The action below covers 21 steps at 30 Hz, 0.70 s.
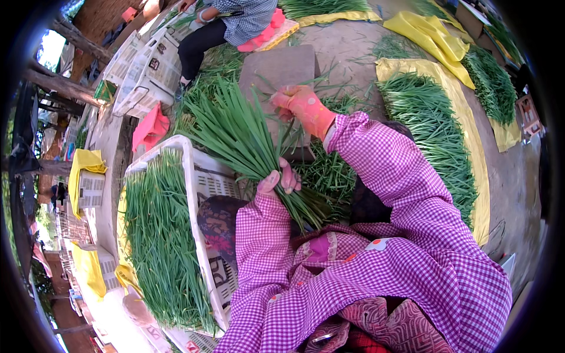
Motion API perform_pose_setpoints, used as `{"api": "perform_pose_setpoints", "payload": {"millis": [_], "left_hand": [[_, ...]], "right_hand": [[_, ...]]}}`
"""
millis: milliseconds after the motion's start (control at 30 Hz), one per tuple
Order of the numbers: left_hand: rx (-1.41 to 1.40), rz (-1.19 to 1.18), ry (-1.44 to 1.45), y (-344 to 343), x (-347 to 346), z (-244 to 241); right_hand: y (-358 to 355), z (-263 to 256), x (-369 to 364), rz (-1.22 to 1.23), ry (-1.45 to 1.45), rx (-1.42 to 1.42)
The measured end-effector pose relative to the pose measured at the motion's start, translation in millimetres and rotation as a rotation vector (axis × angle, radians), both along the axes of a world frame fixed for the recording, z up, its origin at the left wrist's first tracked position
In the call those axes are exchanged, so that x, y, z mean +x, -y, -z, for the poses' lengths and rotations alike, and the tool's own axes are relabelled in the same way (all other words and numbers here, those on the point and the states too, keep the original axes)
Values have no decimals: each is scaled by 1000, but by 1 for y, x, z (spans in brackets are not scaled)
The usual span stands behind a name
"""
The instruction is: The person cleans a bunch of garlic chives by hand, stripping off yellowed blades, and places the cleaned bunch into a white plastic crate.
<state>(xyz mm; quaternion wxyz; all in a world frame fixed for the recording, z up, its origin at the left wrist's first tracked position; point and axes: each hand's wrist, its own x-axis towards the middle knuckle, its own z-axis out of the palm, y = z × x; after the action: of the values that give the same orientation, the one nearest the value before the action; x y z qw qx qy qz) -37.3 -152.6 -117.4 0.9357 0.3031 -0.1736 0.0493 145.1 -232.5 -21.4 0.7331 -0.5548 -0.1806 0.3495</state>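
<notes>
My left hand [280, 178], in a pale pinkish glove, is closed around a bunch of long green leafy stalks [247, 137], like garlic chives. The leaves fan out towards the upper left, and the stalk ends point down to the lower right. My right hand [300, 106], in an orange-pink glove, is raised to the right of the leaves with its fingers bent together; a few thin stalks hang by its fingertips. Below it stands a low grey board or stool [278, 61]. A white plastic crate [190, 176] full of the same greens is at my left.
Loose greens [329, 176] litter the floor between my knees. Rows of greens [428, 128] lie on yellow sheeting [481, 198] at the right. A co-worker [238, 22] sits at the top beside white crates [145, 70]. A pink-red object [151, 125] is behind my crate.
</notes>
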Motion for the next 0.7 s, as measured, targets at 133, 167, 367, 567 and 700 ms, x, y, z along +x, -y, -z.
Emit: {"api": "perform_pose_setpoints", "payload": {"millis": [133, 167, 367, 567, 700], "left_hand": [[35, -15, -61, 4, -8, -8], [26, -23, -81, 4, -9, -8], [9, -76, -71, 7, -6, -7], [5, -51, -77, 5, -5, -4], [10, -40, -67, 1, -5, -2]], "right_hand": [[8, -1, 49, 206, -17, 80], [11, -2, 53, 169, 83, 114], [14, -16, 25, -169, 350, -50], [17, -18, 1, -508, 717, -120], [15, -20, -8, -513, 788, -208]]}}
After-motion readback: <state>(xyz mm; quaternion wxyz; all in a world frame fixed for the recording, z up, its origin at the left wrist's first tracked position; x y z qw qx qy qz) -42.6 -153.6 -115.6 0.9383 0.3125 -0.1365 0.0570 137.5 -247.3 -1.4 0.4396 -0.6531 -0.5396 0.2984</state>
